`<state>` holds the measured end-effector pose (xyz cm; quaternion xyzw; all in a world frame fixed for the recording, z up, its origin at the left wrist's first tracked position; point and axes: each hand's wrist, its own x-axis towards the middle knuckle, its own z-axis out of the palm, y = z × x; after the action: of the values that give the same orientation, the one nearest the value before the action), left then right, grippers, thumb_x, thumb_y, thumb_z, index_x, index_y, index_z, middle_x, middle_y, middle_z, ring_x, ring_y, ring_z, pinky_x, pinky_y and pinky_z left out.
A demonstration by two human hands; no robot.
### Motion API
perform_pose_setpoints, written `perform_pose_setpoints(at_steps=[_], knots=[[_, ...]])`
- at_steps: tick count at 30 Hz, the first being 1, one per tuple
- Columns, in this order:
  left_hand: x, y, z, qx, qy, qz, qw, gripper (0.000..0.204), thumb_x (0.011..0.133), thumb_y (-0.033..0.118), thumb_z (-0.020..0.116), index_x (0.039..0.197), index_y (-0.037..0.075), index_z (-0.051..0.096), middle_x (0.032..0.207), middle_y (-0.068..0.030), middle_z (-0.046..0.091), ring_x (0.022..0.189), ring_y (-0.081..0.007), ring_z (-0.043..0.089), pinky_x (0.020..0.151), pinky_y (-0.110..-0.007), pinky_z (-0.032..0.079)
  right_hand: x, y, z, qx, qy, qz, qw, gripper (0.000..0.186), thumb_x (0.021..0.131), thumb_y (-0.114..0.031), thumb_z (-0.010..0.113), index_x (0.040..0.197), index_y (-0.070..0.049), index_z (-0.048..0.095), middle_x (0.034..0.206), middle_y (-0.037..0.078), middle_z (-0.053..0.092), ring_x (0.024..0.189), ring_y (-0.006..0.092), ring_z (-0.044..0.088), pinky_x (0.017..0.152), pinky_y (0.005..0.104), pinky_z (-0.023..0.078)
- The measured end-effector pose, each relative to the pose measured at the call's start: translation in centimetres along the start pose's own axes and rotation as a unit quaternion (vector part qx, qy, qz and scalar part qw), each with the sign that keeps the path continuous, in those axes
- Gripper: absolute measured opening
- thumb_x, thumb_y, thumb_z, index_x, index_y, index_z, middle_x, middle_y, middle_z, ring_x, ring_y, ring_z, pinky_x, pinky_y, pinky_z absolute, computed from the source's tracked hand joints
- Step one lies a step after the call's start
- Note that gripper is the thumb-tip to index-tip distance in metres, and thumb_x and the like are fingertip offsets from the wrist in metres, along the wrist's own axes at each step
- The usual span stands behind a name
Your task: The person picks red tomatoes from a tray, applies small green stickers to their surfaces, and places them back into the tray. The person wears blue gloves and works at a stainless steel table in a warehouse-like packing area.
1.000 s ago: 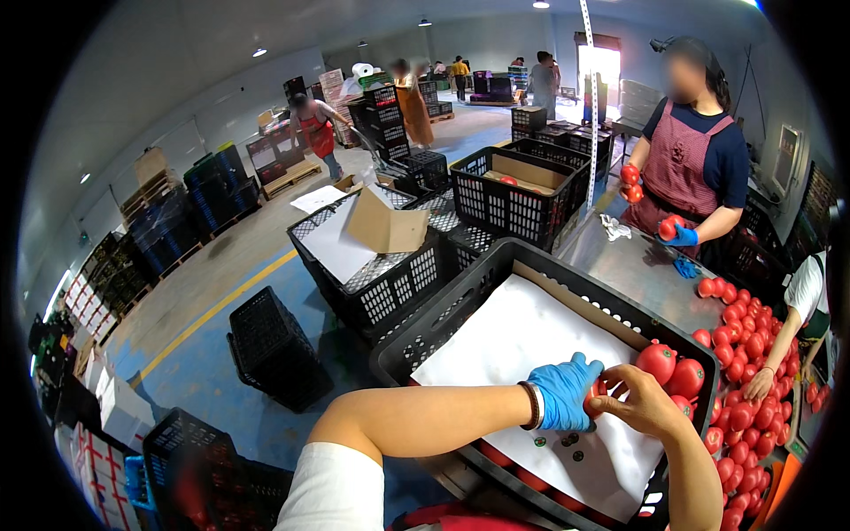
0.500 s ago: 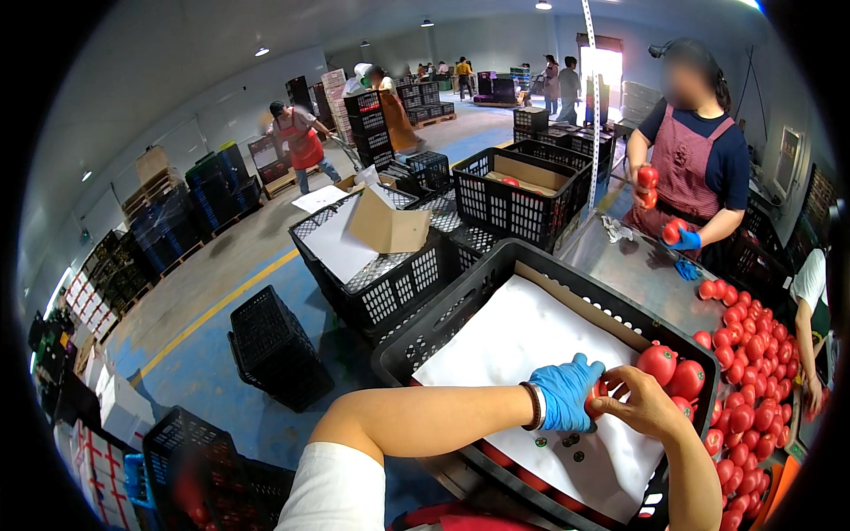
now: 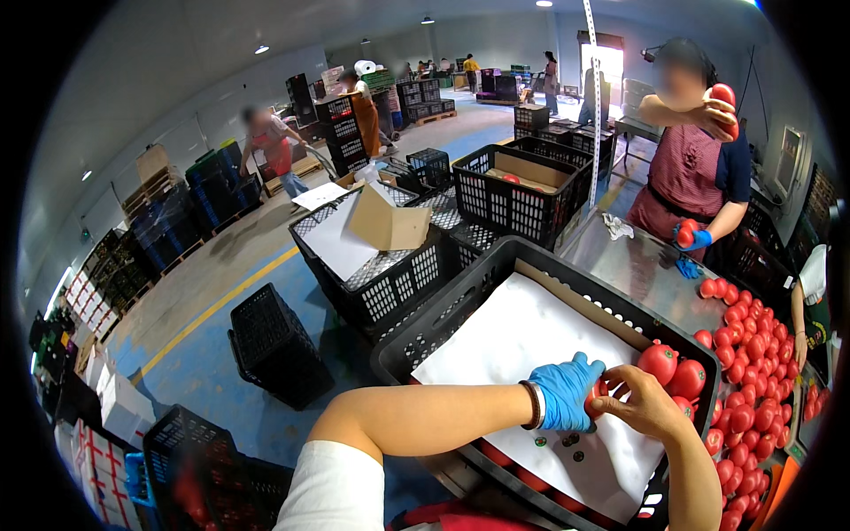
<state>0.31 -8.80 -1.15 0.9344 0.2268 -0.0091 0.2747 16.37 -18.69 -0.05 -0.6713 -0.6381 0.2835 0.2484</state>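
Note:
A red tomato is between my two hands, low over the sheet of white paper in a black plastic crate. My left hand, in a blue glove, is closed around the tomato and covers much of it. The bare fingers of my right hand bend onto its right side, pinching there. Several small round dark stickers lie on the paper below my hands. In the crate's right corner sit a few larger tomatoes, beside my right hand. More red shows under the paper's near edge.
Many loose tomatoes cover the metal table at the right. Across it, a co-worker in a checked apron holds tomatoes in both hands. Other black crates stand beyond mine; a stack of crates is on the blue floor.
My hands and the tomato stay nearly in place. The co-worker across the table has raised one hand with tomatoes to head height. People in the background have shifted.

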Motion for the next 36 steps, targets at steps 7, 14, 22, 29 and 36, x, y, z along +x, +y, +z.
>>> perform_pose_setpoints(at_steps=[7, 14, 22, 29, 36], knots=[[0.03, -0.03, 0.06, 0.003, -0.003, -0.003, 1.0, 0.068, 0.07, 0.041, 0.069, 0.122, 0.008, 0.042, 0.11, -0.0237, 0.048, 0.092, -0.0397, 0.061, 0.081, -0.044, 0.05, -0.02, -0.16, 0.0, -0.001, 0.002, -0.007, 1.0, 0.052, 0.077, -0.032, 0.075, 0.109, 0.006, 0.059, 0.104, 0.018, 0.062, 0.088, 0.0255, 0.063, 0.077, 0.0349, 0.052], [-0.08, 0.03, -0.19, -0.006, -0.012, -0.004, 1.0, 0.071, 0.068, 0.041, 0.071, 0.123, 0.007, 0.041, 0.112, -0.0234, 0.047, 0.094, -0.0396, 0.061, 0.082, -0.044, 0.05, 0.0, -0.5, -0.07, 0.001, 0.003, -0.002, 1.0, 0.051, 0.077, -0.032, 0.076, 0.107, 0.006, 0.059, 0.101, 0.017, 0.062, 0.086, 0.0247, 0.064, 0.074, 0.0341, 0.052], [-0.11, 0.15, -0.37, -0.009, -0.019, -0.011, 1.0, 0.074, 0.066, 0.041, 0.074, 0.123, 0.007, 0.041, 0.112, -0.0235, 0.048, 0.094, -0.0394, 0.061, 0.082, -0.044, 0.05, 0.02, -0.31, -0.06, -0.001, 0.001, 0.003, 1.0, 0.051, 0.076, -0.031, 0.076, 0.108, 0.006, 0.059, 0.101, 0.017, 0.063, 0.086, 0.0241, 0.065, 0.074, 0.0341, 0.053], [-0.11, 0.13, -0.46, -0.009, -0.023, -0.008, 1.0, 0.075, 0.066, 0.04, 0.074, 0.124, 0.007, 0.04, 0.112, -0.0238, 0.048, 0.094, -0.0398, 0.061, 0.082, -0.043, 0.05, -0.02, -0.56, -0.11, -0.003, 0.001, 0.004, 1.0, 0.051, 0.076, -0.03, 0.076, 0.108, 0.005, 0.059, 0.101, 0.017, 0.063, 0.085, 0.0242, 0.064, 0.074, 0.0342, 0.053], [-0.44, 0.38, -0.84, -0.018, -0.032, -0.015, 0.999, 0.076, 0.066, 0.037, 0.075, 0.125, 0.006, 0.04, 0.114, -0.0238, 0.047, 0.096, -0.0395, 0.06, 0.083, -0.043, 0.05, 0.03, -0.45, -0.07, -0.002, 0.0, 0.006, 1.0, 0.05, 0.076, -0.029, 0.077, 0.108, 0.005, 0.059, 0.101, 0.017, 0.063, 0.084, 0.0236, 0.064, 0.074, 0.0339, 0.052]])
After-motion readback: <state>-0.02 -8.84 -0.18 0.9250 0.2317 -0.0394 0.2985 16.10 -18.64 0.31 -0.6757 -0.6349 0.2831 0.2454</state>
